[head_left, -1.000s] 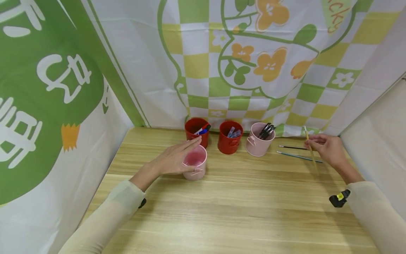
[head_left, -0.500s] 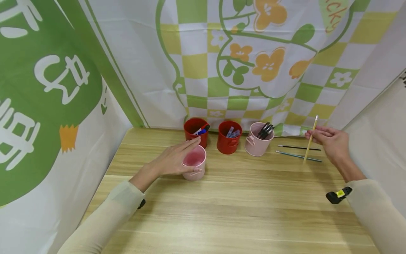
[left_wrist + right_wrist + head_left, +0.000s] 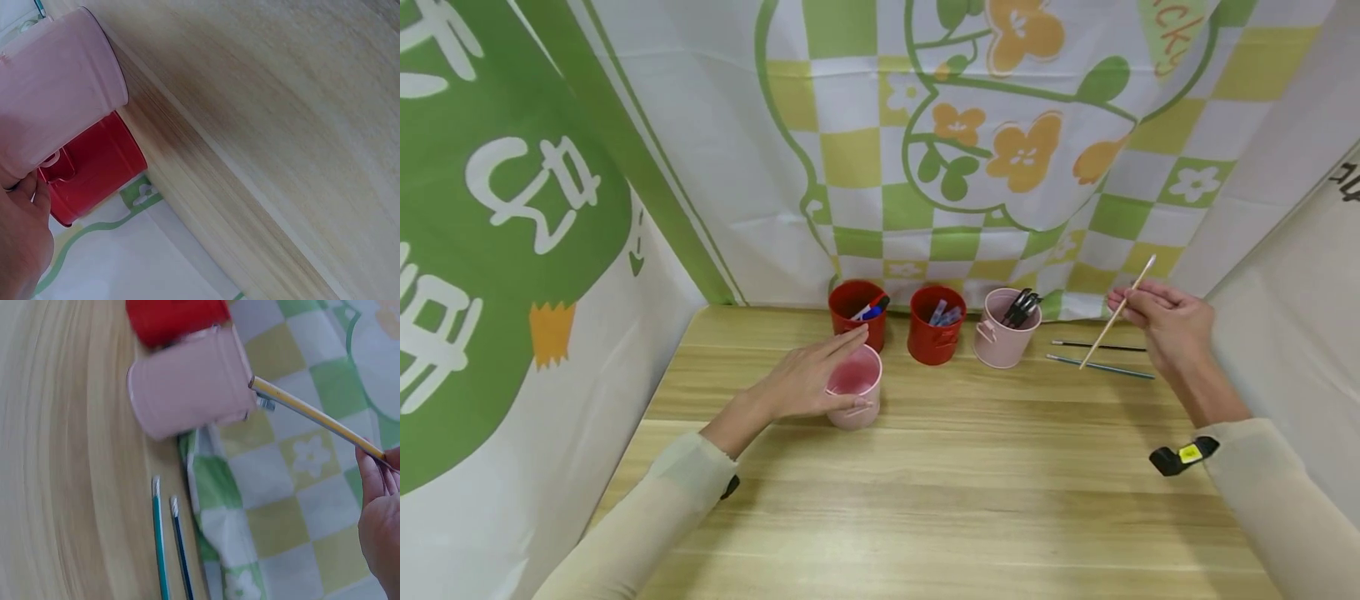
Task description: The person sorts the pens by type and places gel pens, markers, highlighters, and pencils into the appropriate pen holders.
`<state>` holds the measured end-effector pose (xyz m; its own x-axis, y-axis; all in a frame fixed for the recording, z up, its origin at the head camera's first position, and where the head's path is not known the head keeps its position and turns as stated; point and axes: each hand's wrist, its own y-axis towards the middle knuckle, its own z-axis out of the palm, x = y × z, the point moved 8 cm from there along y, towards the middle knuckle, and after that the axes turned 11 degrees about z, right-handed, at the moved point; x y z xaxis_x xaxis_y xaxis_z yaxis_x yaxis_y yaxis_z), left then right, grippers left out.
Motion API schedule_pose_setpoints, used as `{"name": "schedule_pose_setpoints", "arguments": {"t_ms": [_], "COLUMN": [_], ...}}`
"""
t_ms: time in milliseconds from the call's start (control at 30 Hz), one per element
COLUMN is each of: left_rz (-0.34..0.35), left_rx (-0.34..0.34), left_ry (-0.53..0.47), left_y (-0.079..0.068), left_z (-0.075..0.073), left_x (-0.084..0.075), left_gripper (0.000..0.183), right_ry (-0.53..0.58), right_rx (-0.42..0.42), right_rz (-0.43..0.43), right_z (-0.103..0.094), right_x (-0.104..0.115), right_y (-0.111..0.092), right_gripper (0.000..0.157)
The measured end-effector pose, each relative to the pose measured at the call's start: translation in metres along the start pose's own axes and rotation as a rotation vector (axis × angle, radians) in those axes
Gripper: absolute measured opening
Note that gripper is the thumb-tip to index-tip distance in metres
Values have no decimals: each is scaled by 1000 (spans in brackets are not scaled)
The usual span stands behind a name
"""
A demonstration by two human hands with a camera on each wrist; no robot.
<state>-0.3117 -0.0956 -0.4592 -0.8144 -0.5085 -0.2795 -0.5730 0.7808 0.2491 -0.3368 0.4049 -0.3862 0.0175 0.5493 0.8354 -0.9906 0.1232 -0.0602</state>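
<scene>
My left hand (image 3: 801, 377) holds a small pink bucket (image 3: 859, 410) at its rim, thumb across the near side and fingers along the far side. Inside, the part of this bucket that shows holds nothing. In the left wrist view the pink bucket (image 3: 59, 81) is close up, beside a red one (image 3: 103, 165). My right hand (image 3: 1180, 329) pinches a yellow pencil (image 3: 1116, 315) above the table, tilted, its white end up. Below it lie a black pencil (image 3: 1101, 346) and a teal pencil (image 3: 1105, 366), side by side. The right wrist view shows the yellow pencil (image 3: 312, 414) between fingertips and thumb.
Along the back stand a red bucket with markers (image 3: 856, 327), a red bucket with small clear-blue items (image 3: 934, 342), and a pink bucket with black pens (image 3: 1002, 346). A patterned cloth (image 3: 1022, 250) hangs behind the wooden table (image 3: 940, 483).
My right hand has lifted the yellow pencil and tilted it, its lower end swinging left over the teal pencil. My left hand stays on the pink bucket. The head view shifts slightly.
</scene>
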Motion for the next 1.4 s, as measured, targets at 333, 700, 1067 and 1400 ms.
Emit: {"name": "schedule_pose_setpoints", "arguments": {"t_ms": [333,700,1067,1400], "left_rz": [5,-1,6,-17], "left_rx": [-9,-16,-12,3], "left_ry": [6,2,1,-18], "left_y": [1,2,0,1], "left_z": [0,1,-1,0], "left_x": [1,2,2,3], "left_gripper": [104,105,105,105], "right_ry": [113,157,149,43], "right_rx": [16,75,109,102], "right_rz": [-130,-158,-188,-228], "right_z": [38,81,113,141], "right_x": [1,-12,-22,-39], "right_y": [-11,-20,-24,-28], "right_gripper": [13,14,10,10]}}
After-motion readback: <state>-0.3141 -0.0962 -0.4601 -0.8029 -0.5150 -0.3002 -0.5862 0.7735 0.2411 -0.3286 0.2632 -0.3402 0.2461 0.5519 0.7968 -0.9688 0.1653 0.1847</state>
